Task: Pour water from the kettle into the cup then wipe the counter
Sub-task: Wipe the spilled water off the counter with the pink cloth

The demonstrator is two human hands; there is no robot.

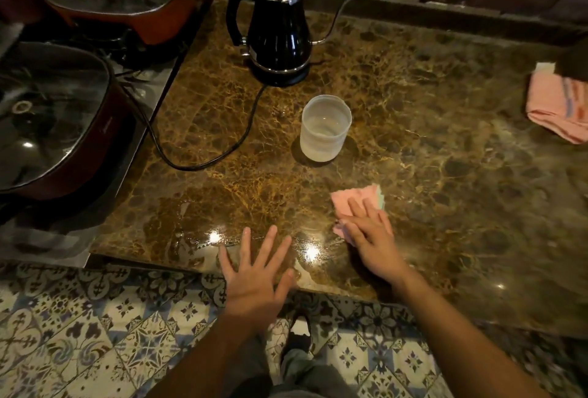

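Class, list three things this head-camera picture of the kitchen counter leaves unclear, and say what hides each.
1. Head view: how much water the frosted cup holds; its cloudy wall and dim light blur the level.
2. The pink towel at right is cut off by the frame edge.
3. The part of the pink cloth under the right hand is covered.

The right hand presses flat on a pink cloth on the marble counter. The left hand lies spread at the counter's near edge. Behind stand 1 translucent cup and a black kettle.
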